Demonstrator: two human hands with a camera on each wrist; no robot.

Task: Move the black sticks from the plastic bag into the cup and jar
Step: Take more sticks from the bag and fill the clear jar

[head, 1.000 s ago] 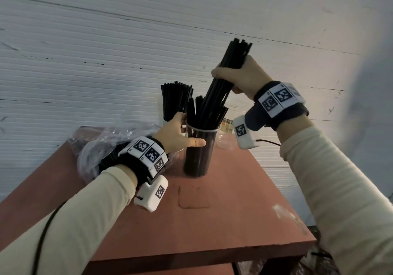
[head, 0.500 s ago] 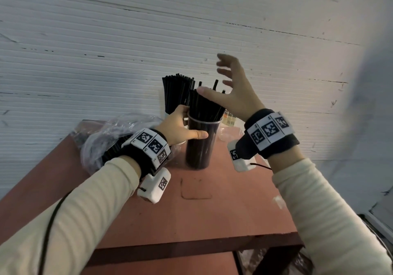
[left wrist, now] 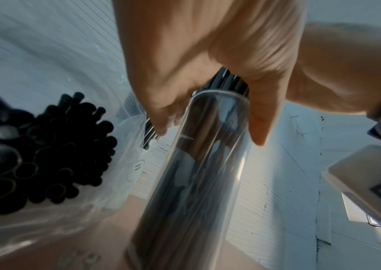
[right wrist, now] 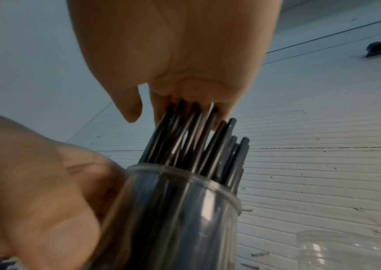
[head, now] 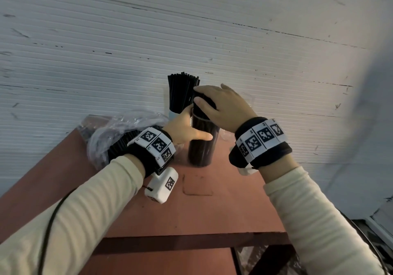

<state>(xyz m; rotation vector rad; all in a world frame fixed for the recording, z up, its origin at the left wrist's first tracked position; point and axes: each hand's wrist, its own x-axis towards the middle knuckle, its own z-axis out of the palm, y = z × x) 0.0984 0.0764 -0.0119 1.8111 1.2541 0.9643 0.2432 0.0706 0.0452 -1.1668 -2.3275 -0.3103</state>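
Observation:
A tall clear jar (head: 202, 151) (left wrist: 196, 173) packed with black sticks (right wrist: 196, 142) stands on the red-brown table (head: 212, 211). My left hand (head: 191, 126) (right wrist: 34, 182) grips the jar's side just under the rim. My right hand (head: 217, 104) (right wrist: 173, 54) lies over the stick tips, palm pressing on them, with the thumb hanging down on the near side. Behind the jar, a cup (head: 173, 114) holds another upright bunch of sticks (head: 182, 90). The crumpled plastic bag (head: 119, 130) lies to the left with more sticks (left wrist: 41, 155) in it.
A small empty clear jar (right wrist: 346, 252) stands just right of the filled one. A white ribbed wall (head: 191, 30) rises directly behind the table. The table's front edge (head: 191, 240) is near me, and its right edge drops to the floor.
A second ago my right hand held a bunch of sticks angled into the jar. It let go, opened above, and now rests on the stick tops. My left hand stayed on the jar.

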